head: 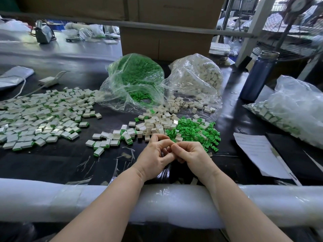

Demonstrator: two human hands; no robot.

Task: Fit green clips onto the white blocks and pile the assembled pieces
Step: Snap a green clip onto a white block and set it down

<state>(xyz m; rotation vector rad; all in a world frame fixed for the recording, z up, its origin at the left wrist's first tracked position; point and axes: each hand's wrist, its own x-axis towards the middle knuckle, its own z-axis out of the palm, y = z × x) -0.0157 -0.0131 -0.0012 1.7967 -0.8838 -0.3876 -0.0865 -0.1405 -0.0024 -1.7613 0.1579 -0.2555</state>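
Three clear bags (136,81) on bench | left hand (153,157), right hand (190,154) pressed together, fingers curled | held piece hidden

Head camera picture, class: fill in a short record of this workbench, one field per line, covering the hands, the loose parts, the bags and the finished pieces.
left hand: fingers curled, meeting the right hand; held part hidden
right hand: fingers curled; held part hidden
loose green clips: heap just beyond the right hand
loose white blocks: heap left of the clips
bag of green clips: open, behind the heaps
bag of white blocks: right of the green bag
assembled pieces: wide spread at far left
blue bottle: upright, at right
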